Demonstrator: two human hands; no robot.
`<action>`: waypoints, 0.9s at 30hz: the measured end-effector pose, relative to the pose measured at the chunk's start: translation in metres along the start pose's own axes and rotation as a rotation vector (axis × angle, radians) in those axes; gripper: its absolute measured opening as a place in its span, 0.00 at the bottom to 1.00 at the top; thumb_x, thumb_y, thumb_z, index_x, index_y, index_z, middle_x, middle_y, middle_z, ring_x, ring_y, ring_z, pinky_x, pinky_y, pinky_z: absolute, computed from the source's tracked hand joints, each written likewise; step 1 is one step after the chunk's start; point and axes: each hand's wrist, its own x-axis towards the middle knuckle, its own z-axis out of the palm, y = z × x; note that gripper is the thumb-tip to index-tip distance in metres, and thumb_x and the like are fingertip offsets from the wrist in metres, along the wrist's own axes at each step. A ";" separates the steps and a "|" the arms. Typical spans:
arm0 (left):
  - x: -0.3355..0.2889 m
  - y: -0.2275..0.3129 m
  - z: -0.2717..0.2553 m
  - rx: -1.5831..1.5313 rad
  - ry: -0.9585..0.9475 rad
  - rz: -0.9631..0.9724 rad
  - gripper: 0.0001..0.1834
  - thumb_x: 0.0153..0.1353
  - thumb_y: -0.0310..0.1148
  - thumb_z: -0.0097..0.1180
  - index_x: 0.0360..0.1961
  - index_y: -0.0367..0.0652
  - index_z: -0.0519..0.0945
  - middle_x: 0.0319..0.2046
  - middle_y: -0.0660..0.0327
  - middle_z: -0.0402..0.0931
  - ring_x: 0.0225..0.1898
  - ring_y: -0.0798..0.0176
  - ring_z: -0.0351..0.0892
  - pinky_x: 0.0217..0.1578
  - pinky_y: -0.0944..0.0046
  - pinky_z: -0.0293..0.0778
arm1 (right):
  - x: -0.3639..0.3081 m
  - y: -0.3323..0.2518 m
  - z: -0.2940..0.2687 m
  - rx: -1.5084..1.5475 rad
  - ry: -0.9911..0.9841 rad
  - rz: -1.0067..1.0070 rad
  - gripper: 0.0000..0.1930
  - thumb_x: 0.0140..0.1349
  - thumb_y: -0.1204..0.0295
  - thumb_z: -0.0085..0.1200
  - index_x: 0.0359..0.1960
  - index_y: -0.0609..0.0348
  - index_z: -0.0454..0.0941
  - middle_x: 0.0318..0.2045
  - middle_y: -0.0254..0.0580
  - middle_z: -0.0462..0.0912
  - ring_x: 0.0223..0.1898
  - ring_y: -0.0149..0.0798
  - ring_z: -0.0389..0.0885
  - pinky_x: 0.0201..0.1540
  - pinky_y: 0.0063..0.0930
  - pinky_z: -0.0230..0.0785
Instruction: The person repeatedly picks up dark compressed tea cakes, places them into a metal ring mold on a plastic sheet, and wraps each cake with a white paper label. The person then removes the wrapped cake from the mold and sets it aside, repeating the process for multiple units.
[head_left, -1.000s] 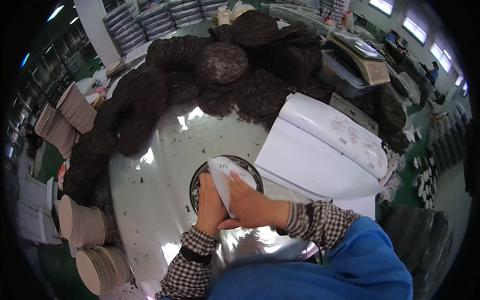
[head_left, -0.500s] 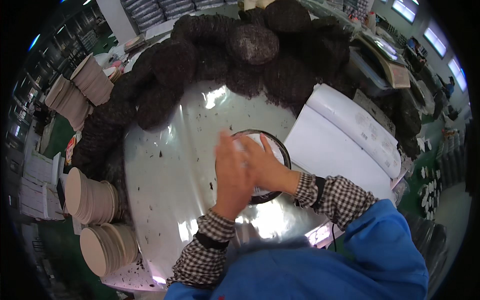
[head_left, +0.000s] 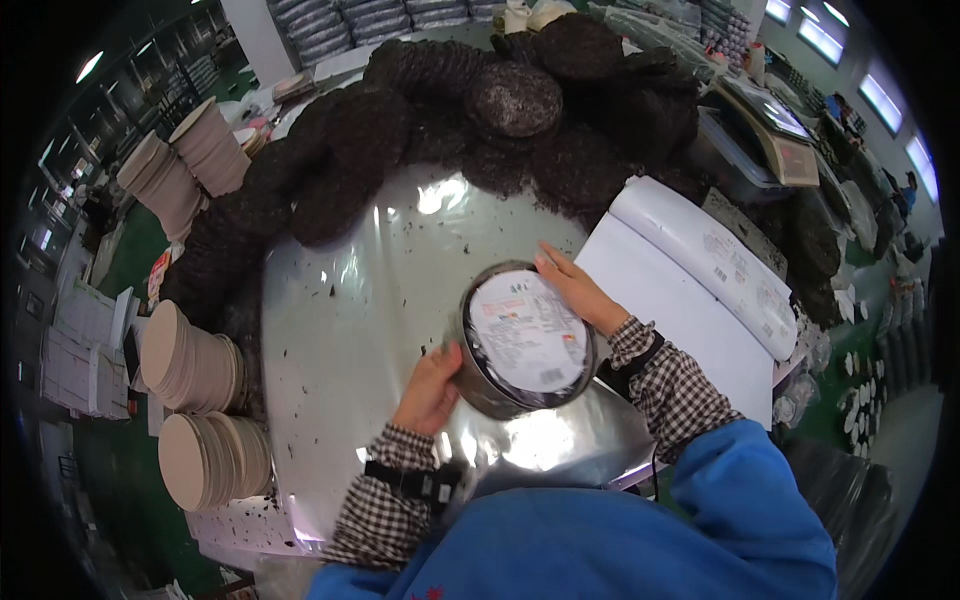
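The person's left hand [head_left: 428, 390], curled against its wall, and right hand [head_left: 580, 290], spread along its rim, clasp the round container [head_left: 492, 394] between them, white label [head_left: 528, 332] upward; uneven pressure from either hand might tilt it, letting its smooth side slip.

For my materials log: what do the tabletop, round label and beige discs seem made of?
Tabletop: glossy metal sheet or plastic film, judging by bright glare. Round label: probably smooth paper, white and printed. Beige discs: perhaps cardboard, matte, with plain faces.
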 end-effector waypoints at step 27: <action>-0.023 -0.137 0.088 1.600 -0.130 0.579 0.15 0.55 0.31 0.59 0.42 0.36 0.76 0.57 0.42 0.65 0.50 0.43 0.74 0.47 0.47 0.72 | -0.041 -0.059 -0.015 -0.715 0.090 -0.430 0.21 0.54 0.50 0.64 0.28 0.59 0.84 0.25 0.51 0.80 0.30 0.50 0.80 0.34 0.38 0.71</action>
